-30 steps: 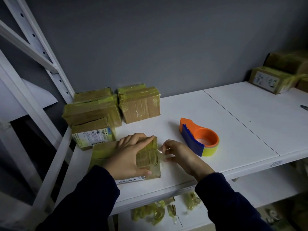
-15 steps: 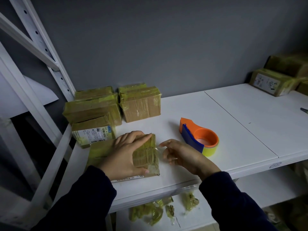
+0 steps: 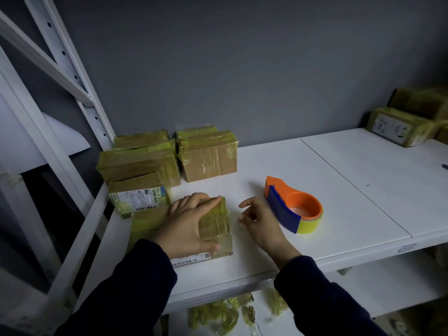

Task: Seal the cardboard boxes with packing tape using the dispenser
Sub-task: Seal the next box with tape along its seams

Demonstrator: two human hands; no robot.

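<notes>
The left hand (image 3: 191,224) is lying flat on top of a taped cardboard box (image 3: 215,226) near the front edge of the white shelf (image 3: 339,209), fingers spread, with the thumb pressing at the box's near right corner. This box is wrapped in yellowish tape and a white shipping label (image 3: 191,259) is showing along its near side. The right hand (image 3: 260,220) is hovering just to the right of the box, apart from it, with the fingers loosely curled and open, holding nothing. Just beside this hand, further right, the orange and blue tape dispenser (image 3: 293,204) with its yellow tape roll is sitting on the shelf. Toward the back left corner, a group of taped boxes (image 3: 208,156) is standing near the grey wall (image 3: 242,69), and one box with a label (image 3: 138,194) is sitting in front of them. At the far right edge more parcels (image 3: 400,127) are resting. On the lower shelf, crumpled tape scraps (image 3: 223,314) are lying.
</notes>
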